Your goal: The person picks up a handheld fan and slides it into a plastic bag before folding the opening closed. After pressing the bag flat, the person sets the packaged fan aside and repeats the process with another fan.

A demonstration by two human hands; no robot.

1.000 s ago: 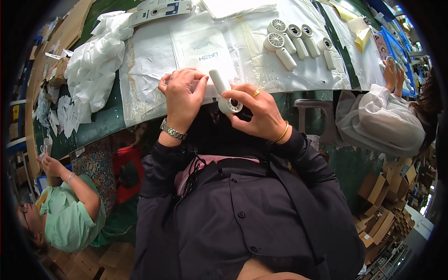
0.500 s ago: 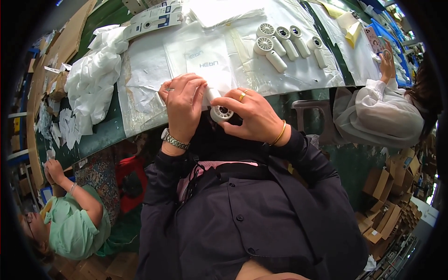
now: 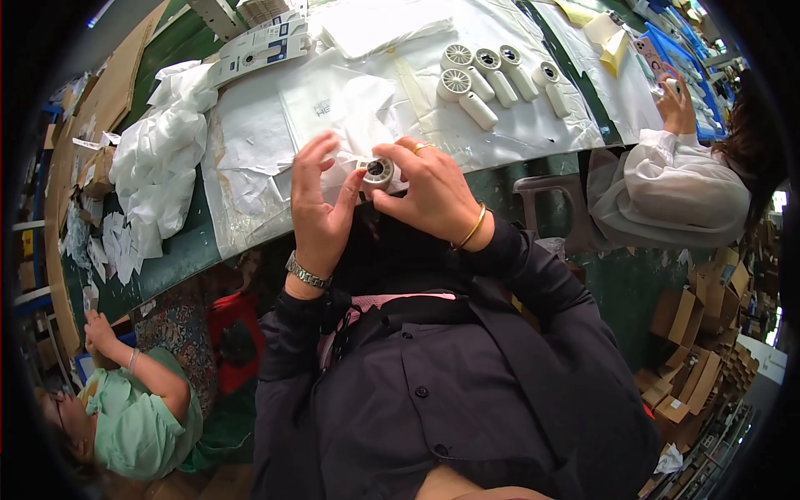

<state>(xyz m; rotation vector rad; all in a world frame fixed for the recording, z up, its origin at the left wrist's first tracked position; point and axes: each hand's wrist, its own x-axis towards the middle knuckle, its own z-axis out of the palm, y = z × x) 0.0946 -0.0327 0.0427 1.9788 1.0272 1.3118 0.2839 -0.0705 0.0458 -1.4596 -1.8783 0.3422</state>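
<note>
Grasping one fan (image 3: 387, 177) at the near edge

One right hand (image 3: 429, 183) gripped the fan by its round head, fingers curled over one side and thumb on the other. One left hand (image 3: 321, 196) was loose, its fingers raised and spread; whether its thumb touched the fan's rim or stopped just beside it, I could not tell. The fan was at the near edge of the surface (image 3: 175, 260), its ring facing up and its handle hidden, with one white film (image 3: 371, 108) rising just beyond it.

Farther up, to the right, lay five other fans (image 3: 479, 111): two with wide spoked heads, three with dark-centred ones. Counting the held one, six showed.

One crumpled white heap (image 3: 171, 142) lay at the left. Near it were flat cartons (image 3: 279, 52), too overlapped to count, and one white stack (image 3: 383, 29).

The wearer had one watch (image 3: 306, 272), one bracelet (image 3: 472, 227) and one ring (image 3: 422, 147). Two co-workers showed: one in a green top (image 3: 142, 417), left, one in a white top (image 3: 667, 200), right.
</note>
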